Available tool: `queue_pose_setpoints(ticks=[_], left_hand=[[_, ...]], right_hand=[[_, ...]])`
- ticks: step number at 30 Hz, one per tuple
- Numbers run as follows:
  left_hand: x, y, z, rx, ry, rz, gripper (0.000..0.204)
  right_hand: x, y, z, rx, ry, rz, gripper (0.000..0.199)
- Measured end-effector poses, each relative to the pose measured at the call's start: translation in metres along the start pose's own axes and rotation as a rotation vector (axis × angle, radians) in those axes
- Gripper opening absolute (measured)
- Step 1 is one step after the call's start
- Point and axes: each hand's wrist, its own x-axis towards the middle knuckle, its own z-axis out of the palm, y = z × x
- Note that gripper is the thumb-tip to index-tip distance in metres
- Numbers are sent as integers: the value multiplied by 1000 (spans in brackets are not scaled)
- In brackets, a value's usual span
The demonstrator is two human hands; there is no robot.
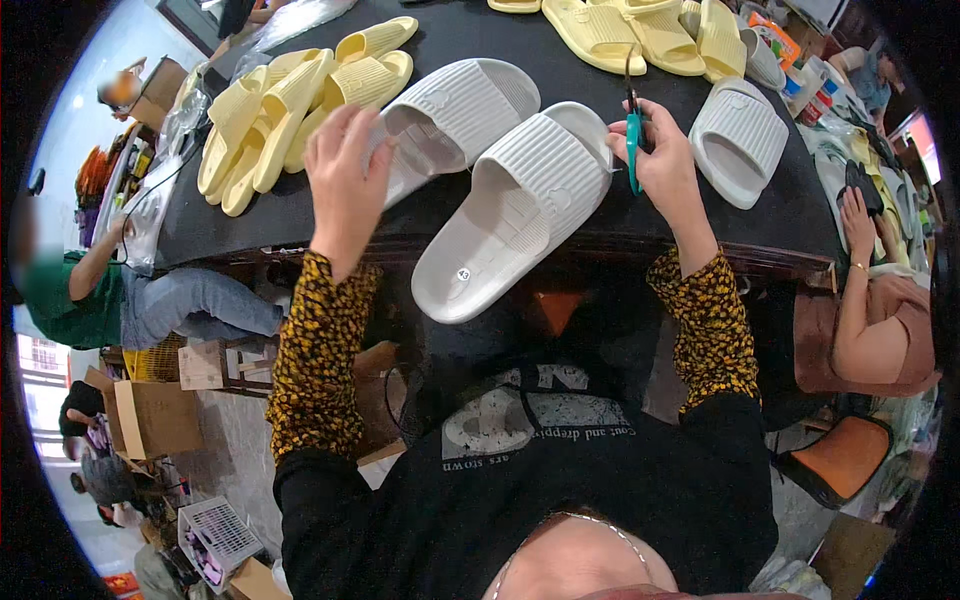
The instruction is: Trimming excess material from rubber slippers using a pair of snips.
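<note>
Near light-grey slide sandal (560,180) is lying on the bench (460,35), long axis running heel lower-left to toe upper-right, heel overhanging. Right hand (665,160) is sitting nearer, just right of its toe, grip clenching teal-handled snips (634,150). Left hand (342,185) is hovering left of it, fingers loosely curled; can't tell if touching second grey slide (465,110). Yellow slides (290,115) are lying further left.

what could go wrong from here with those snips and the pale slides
The snips in the right hand sit beside the nearest pale grey slide, so a slip might nick its strap.
Their blades point towards a yellow slide and might scratch it if the hand moves forward.
The grey slide's heel appears to overhang the table edge, so a knock could tip it off.
</note>
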Motion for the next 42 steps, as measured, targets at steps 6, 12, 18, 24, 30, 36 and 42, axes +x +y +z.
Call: queue_pose_setpoints(ticks=[6,12,18,24,30,36,42], left_hand=[[24,-28,3,-203,-473,-292,43],[42,-20,-17,-301,-451,-466,32],[43,10,-45,-184,-122,-417,27],[32,6,-74,-387,-20,-451,23],[25,22,-94,-626,69,-489,25],[23,26,-102,-531,261,-453,26],[23,16,-105,-462,330,-488,28]], right_hand=[[-4,-15,3,-75,-207,85,50],[-2,-4,4,91,-198,141,50],[3,-24,4,219,-114,210,50],[11,-38,6,145,44,31,48],[8,-62,9,220,182,-143,43],[6,-70,7,140,221,-287,48],[8,-89,11,259,263,-406,48]])
